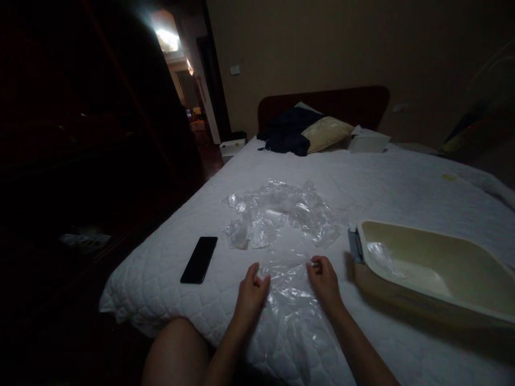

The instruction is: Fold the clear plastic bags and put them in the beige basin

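A clear plastic bag (292, 295) lies spread out flat on the bed in front of me, its far edge running between my hands. At its left corner, my left hand (253, 289) has curled fingers closed on the film. My right hand (325, 281) pinches the opposite corner between thumb and fingers. Past them is a loose heap of crumpled clear plastic bags (281, 212). To the right stands a cream plastic bin (422, 284) with a grey latch, and some clear film (382, 257) lies inside it.
A black phone (199, 260) lies left of my hands on the white quilted bed (161, 284). Dark clothing (287, 131), a yellowish pillow (326, 134) and a white box (369, 140) sit by the headboard. My bare knee (177, 354) is at the bed's edge.
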A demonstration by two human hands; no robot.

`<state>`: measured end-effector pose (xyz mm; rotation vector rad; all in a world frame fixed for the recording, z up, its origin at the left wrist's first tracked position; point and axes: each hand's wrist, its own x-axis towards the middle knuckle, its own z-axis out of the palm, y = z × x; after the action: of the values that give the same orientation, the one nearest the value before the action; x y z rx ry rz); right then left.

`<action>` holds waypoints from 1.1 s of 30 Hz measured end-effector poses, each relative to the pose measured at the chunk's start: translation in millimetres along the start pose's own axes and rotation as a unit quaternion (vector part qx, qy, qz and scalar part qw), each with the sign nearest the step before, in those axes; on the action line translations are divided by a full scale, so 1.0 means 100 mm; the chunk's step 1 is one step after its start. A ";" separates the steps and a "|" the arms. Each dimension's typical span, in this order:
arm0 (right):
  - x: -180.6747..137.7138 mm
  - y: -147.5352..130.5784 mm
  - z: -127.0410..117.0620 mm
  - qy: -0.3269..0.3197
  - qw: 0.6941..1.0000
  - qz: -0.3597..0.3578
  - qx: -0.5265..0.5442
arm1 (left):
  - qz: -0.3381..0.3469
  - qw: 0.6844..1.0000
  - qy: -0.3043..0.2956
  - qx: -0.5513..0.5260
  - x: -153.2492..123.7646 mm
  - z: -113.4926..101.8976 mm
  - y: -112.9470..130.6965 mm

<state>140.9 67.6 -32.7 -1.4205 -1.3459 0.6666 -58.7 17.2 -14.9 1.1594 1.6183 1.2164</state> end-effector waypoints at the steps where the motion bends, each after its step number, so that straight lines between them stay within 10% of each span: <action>1: -0.01 -0.02 -0.01 0.014 0.999 -0.032 -0.018 | 0.037 0.998 0.031 0.046 -0.02 -0.02 0.01; 4: -0.07 -0.10 -0.05 0.028 0.991 -0.116 -0.058 | 0.144 0.980 0.075 0.119 -0.07 -0.06 0.06; 9: -0.11 -0.10 -0.05 -0.062 0.976 -0.184 -0.096 | 0.279 0.953 -0.052 0.108 -0.11 -0.03 0.09; 17: -0.02 -0.05 -0.02 -0.096 0.990 -0.104 -0.013 | 0.316 0.933 -0.066 0.159 -0.05 0.01 -0.02; 23: 0.04 0.01 -0.16 0.022 0.976 0.089 0.200 | 0.381 0.884 -0.032 0.268 -0.02 -0.01 -0.09; 33: -0.08 0.02 -0.26 0.013 0.941 0.157 0.299 | 0.328 0.920 -0.025 0.211 0.00 -0.04 -0.12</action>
<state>163.6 52.5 -28.2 -1.1357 -0.7907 1.1509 -64.6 14.6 -25.3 2.1127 1.5401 1.2357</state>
